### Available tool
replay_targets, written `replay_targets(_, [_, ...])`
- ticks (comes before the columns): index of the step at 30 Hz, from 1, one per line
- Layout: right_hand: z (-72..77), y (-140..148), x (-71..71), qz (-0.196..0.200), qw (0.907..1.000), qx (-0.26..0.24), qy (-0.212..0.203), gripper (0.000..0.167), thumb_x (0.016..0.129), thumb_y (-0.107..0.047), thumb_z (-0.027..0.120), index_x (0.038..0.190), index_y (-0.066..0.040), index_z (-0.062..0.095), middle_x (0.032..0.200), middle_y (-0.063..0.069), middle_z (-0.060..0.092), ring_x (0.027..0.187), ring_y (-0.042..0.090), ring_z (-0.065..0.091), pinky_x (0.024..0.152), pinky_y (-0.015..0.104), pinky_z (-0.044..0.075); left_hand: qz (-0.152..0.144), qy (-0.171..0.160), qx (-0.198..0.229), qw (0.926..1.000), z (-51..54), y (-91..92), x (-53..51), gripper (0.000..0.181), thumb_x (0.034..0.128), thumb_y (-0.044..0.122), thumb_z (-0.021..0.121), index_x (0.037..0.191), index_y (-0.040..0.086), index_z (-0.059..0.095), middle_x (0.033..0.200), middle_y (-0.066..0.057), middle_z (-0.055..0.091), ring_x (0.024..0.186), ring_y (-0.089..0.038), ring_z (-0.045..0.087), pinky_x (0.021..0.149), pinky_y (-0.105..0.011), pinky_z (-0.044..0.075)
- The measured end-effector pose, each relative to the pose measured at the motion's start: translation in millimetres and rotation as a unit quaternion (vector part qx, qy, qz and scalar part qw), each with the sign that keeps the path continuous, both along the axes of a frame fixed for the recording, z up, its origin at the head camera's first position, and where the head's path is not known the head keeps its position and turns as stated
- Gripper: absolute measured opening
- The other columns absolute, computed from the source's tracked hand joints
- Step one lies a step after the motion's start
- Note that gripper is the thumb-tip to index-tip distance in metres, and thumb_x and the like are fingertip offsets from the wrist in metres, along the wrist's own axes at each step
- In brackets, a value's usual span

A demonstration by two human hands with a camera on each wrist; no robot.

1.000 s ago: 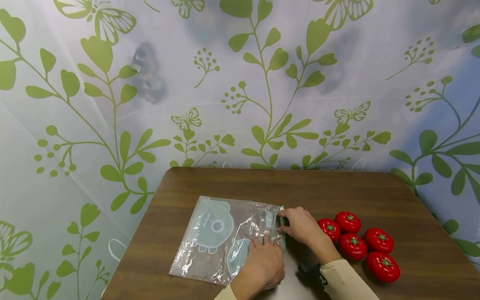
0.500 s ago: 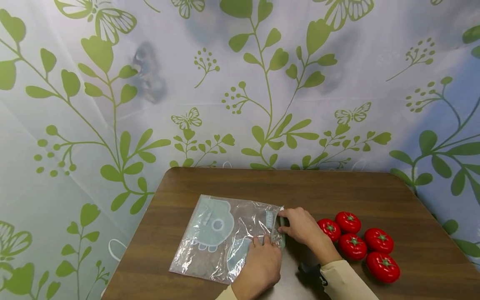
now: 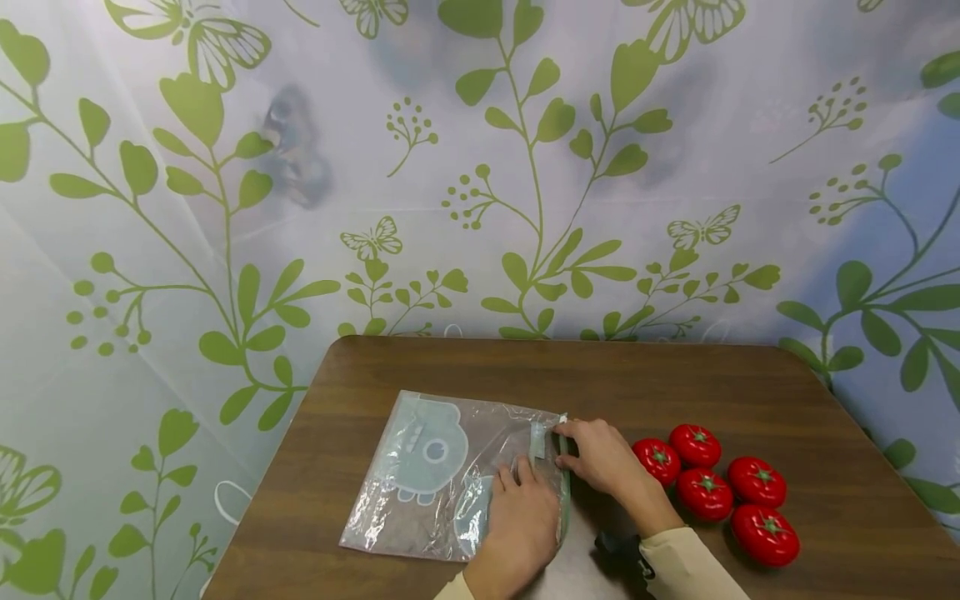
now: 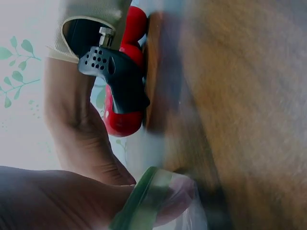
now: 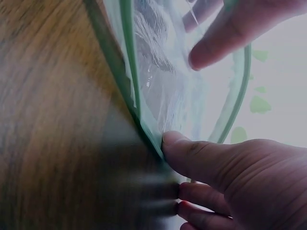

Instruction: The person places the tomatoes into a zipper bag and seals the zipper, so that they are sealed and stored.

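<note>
A clear plastic bag (image 3: 498,433) with pale blue cartoon prints lies on the table, its green-edged mouth to the right. My left hand (image 3: 521,517) has its fingers on top of the film near the mouth. Its thumb (image 4: 175,199) is past the green strip (image 4: 144,196), behind clear film, so the upper layer lies between thumb and fingers. My right hand (image 3: 603,458) holds the far corner of the mouth. In the right wrist view the right thumb (image 5: 192,153) presses at the end of the green edge (image 5: 129,57), and the mouth gapes. The other right fingers are partly hidden.
Several red tomatoes (image 3: 705,493) with green tops sit on the brown table (image 3: 600,375), right of my right forearm. A black device (image 3: 626,548) is on the right wrist. Behind the table hangs a leaf-patterned cloth (image 3: 420,275).
My left hand has shifted slightly away from me, and the near part of the green mouth edge now shows beside it. The right hand stays at the corner almost unmoved.
</note>
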State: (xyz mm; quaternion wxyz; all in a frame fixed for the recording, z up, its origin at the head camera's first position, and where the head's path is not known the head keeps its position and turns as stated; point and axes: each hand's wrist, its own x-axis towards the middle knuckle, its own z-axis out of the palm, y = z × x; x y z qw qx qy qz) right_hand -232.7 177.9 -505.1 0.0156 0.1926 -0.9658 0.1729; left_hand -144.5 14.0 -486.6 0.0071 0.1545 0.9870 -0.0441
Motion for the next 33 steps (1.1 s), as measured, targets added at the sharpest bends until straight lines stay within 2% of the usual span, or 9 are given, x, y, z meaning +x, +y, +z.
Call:
replay_targets(7, [-1.1, -0.1, -0.4, -0.003, 1.0, 0.0, 0.002, 0.042, 0.085, -0.019, 0.095, 0.124, -0.01, 0.081, 0.115, 0.008, 0.082, 0.103, 0.035, 0.079, 0.09, 0.056, 0.063, 0.02, -0.017, -0.002, 0.9997, 4.1, -1.6, -7.5, 0.109, 0.067, 0.056, 0.099, 0.15, -0.003, 0.06, 0.16, -0.023, 0.055, 0.142, -0.048, 0.059, 0.118, -0.053, 0.05])
replay_targets(16, [0.6, -2.6, -0.7, -0.012, 0.9999, -0.006, 0.001, 0.042, 0.084, -0.017, 0.095, 0.123, -0.009, 0.081, 0.112, 0.008, 0.083, 0.102, 0.034, 0.079, 0.09, 0.056, 0.063, 0.03, -0.023, 0.006, 0.9993, 6.8, -3.8, -13.3, 0.113, 0.0669, 0.055, 0.1, 0.154, -0.003, 0.057, 0.165, -0.025, 0.049, 0.146, -0.048, 0.056, 0.12, -0.052, 0.049])
replay_targets(23, [5.0, -2.9, 2.4, -0.007, 0.9998, -0.019, -0.005, 0.046, 0.084, -0.021, 0.096, 0.125, -0.01, 0.081, 0.118, 0.007, 0.083, 0.108, 0.032, 0.079, 0.096, 0.055, 0.062, 0.039, -0.02, 0.021, 0.9988, 5.7, -4.8, -14.4, 0.114, 0.0654, 0.053, 0.101, 0.154, -0.003, 0.057, 0.165, -0.026, 0.05, 0.146, -0.048, 0.056, 0.12, -0.052, 0.048])
replay_targets(28, [14.1, 0.4, 9.0, -0.001, 0.9988, -0.048, -0.012, 0.049, 0.086, -0.022, 0.095, 0.131, -0.009, 0.079, 0.129, 0.01, 0.08, 0.119, 0.035, 0.077, 0.103, 0.057, 0.059, 0.044, -0.017, 0.028, 0.9985, 4.1, -5.2, -15.3, 0.115, 0.065, 0.053, 0.101, 0.154, -0.004, 0.057, 0.165, -0.026, 0.05, 0.147, -0.049, 0.056, 0.121, -0.053, 0.047])
replay_targets(33, [28.4, 8.4, 19.1, -0.009, 0.9966, -0.077, -0.027, 0.051, 0.088, -0.025, 0.094, 0.133, -0.008, 0.078, 0.133, 0.012, 0.079, 0.122, 0.036, 0.076, 0.105, 0.059, 0.058, 0.045, 0.009, 0.027, 0.9986, 2.5, -5.3, -16.1, 0.114, 0.0636, 0.055, 0.101, 0.152, -0.004, 0.059, 0.162, -0.026, 0.053, 0.143, -0.049, 0.059, 0.119, -0.052, 0.049])
